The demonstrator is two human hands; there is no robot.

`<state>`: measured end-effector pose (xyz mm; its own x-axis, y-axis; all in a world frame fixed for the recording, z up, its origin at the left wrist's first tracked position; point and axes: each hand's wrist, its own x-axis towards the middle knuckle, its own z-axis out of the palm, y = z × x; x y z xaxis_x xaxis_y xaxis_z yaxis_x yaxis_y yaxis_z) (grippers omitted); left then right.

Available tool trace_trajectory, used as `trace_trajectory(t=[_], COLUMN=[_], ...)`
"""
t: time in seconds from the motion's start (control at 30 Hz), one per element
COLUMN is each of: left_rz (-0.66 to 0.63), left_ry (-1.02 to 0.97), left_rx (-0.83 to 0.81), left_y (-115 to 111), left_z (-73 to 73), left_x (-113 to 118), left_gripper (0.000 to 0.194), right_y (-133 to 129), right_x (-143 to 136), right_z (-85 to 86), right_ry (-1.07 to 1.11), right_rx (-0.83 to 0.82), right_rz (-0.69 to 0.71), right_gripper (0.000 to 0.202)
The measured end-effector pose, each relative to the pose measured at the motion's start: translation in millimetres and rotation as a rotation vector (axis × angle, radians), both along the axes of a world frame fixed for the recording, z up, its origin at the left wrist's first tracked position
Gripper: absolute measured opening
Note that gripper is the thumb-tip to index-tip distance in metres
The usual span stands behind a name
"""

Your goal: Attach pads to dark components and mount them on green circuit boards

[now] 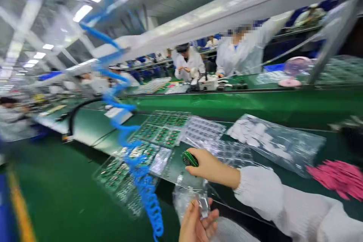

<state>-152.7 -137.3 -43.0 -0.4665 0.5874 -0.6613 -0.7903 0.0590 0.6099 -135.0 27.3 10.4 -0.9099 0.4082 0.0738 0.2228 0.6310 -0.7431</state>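
Fingers of the right hand (208, 166) are closed around a small green circuit board (189, 158), gripped at the hand's 9 o'clock edge, just above the green surface (56, 196). The white sleeve (272, 193) runs off toward 4 o'clock. The left hand (197, 223), at 6 o'clock of the right hand, pinches a small clear plastic bag (202, 206) between thumb and fingertips. Clear trays of green boards (161, 130) lie at 10 o'clock of the right hand, with a blue coiled hose (141, 174) hanging in front of them. A clear bag of white parts (272, 141) sits at 2 o'clock, pink pieces (337, 177) at 3 o'clock. Across the green conveyor (255, 104), people in white coats (241, 55) sit at 12 o'clock
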Motion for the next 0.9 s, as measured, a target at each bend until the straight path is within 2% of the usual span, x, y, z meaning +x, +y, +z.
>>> trace_trajectory(t=[0.13,0.2,0.27,0.37,0.47,0.57,0.77,0.9], left_rz=[-0.144,-0.241,-0.333,-0.435,-0.491,-0.496,-0.415,-0.405], left_ry=[0.025,0.023,0.016,0.026,0.05,0.077,0.086,0.115], left_rx=[0.043,0.066,0.09,0.145,0.196,0.187,0.089,0.068], left_y=[37,54,70,93,112,122,132,139], left_z=[11.6,15.8,18.7,21.8,24.1,24.9,23.4,23.4], left_x=[22,35,49,71,88,100,107,103], left_gripper=[0.033,0.031,0.03,0.027,0.025,0.022,0.034,0.037], right_y=[14,21,30,41,44,44,51,58], right_x=[144,197,230,253,264,280,313,322], right_z=[-16.6,-33.2,-52.7,-77.3,-89.8,-94.6,-101.5,-101.1], right_ry=[-0.098,-0.164,-0.225,-0.297,-0.308,-0.273,-0.223,-0.194], right_rx=[-0.047,-0.021,0.038,0.127,0.158,0.147,0.068,0.045], right_rz=[-0.181,-0.311,-0.462,-0.607,-0.605,-0.565,-0.479,-0.439], right_gripper=[0.012,0.014,0.026,0.046,0.061,0.072,0.058,0.034])
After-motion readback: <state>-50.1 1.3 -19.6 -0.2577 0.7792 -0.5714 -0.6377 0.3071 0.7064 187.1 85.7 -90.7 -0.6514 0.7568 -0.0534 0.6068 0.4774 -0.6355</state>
